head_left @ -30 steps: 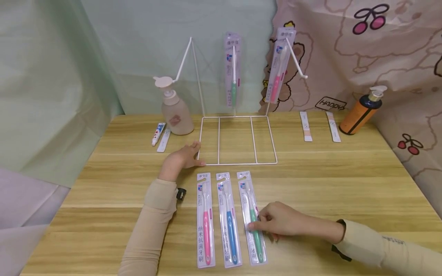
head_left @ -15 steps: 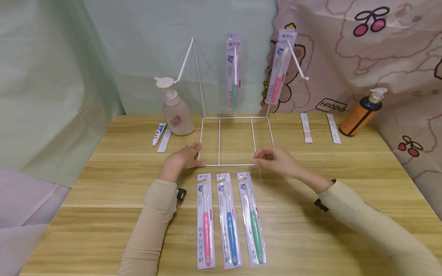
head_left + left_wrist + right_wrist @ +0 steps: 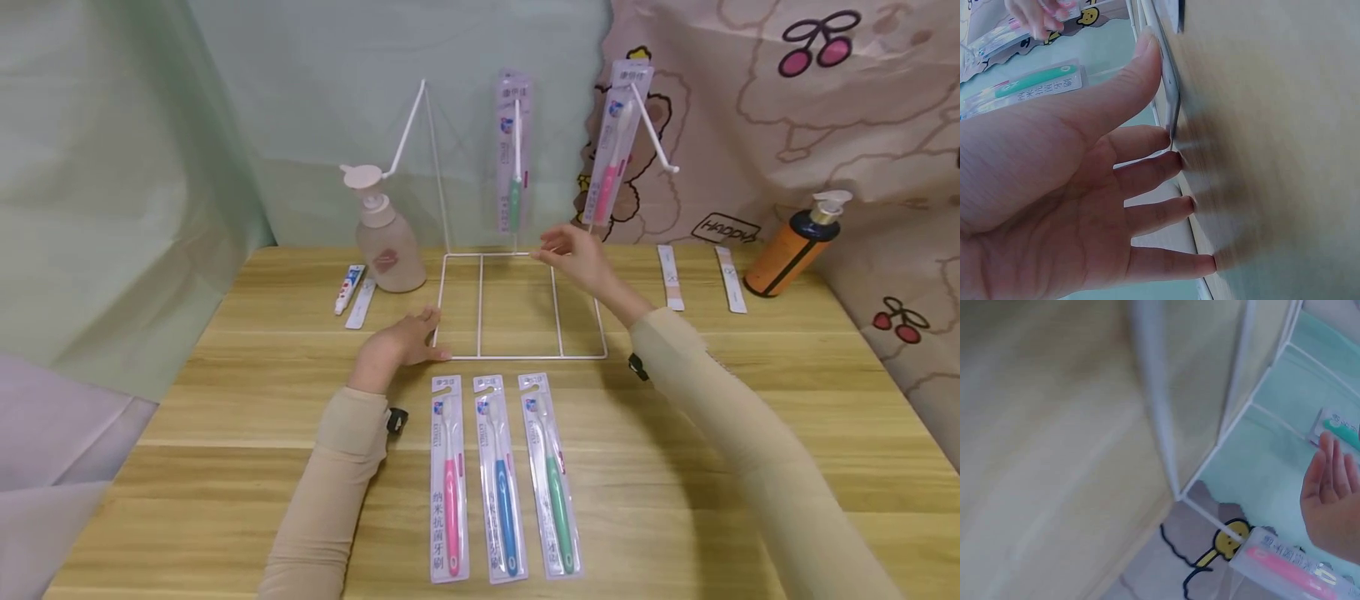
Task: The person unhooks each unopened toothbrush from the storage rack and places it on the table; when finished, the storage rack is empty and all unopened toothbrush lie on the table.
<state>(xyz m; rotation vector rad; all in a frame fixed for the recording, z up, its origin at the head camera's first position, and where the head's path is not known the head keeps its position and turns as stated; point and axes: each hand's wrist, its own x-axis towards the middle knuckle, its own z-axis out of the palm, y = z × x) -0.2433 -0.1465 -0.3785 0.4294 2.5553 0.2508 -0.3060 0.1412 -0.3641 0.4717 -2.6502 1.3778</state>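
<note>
Reaching with loose, empty fingers, the right hand [image 3: 573, 254] nears the hanging green toothbrush pack [image 3: 513, 154] on the wire rack [image 3: 517, 354] while the flat left hand [image 3: 397, 346] steadies its base, so gripping the pack's lower end seems next.

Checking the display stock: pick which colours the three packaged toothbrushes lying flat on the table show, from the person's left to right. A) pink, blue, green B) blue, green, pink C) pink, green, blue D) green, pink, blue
A: in the head view the pink toothbrush lies leftmost, the blue toothbrush in the middle and the green toothbrush rightmost, all flat on the table in front of the wire rack.
</note>
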